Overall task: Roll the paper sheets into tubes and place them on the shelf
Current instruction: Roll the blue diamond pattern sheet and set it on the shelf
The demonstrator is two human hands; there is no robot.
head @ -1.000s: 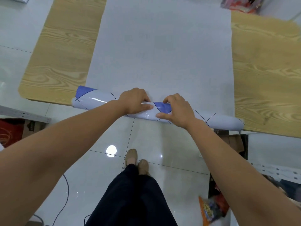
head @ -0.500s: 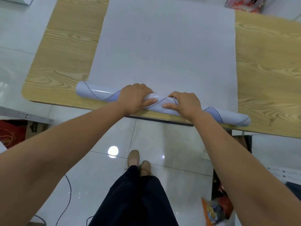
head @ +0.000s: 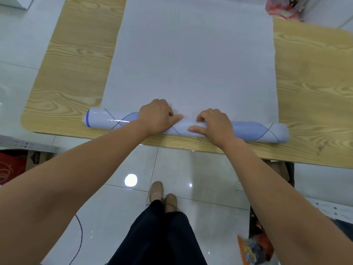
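Glossy paper roll (head: 254,130) is gripped mid-length by left hand (head: 156,116) and right hand (head: 214,125). Beyond either hand, its unheld ends could telescope.

Sheet (head: 191,54): plain pale grey-white. Roll (head: 248,129): glossy white, blue patches, thin dark curved lines, blue band at left end. Table (head: 76,64): light wood grain. Floor (head: 191,169): shiny white tiles. Trousers (head: 162,236): dark. Shoes (head: 156,190): tan. Left bag (head: 11,165): red. Near-right packet (head: 248,249): orange.
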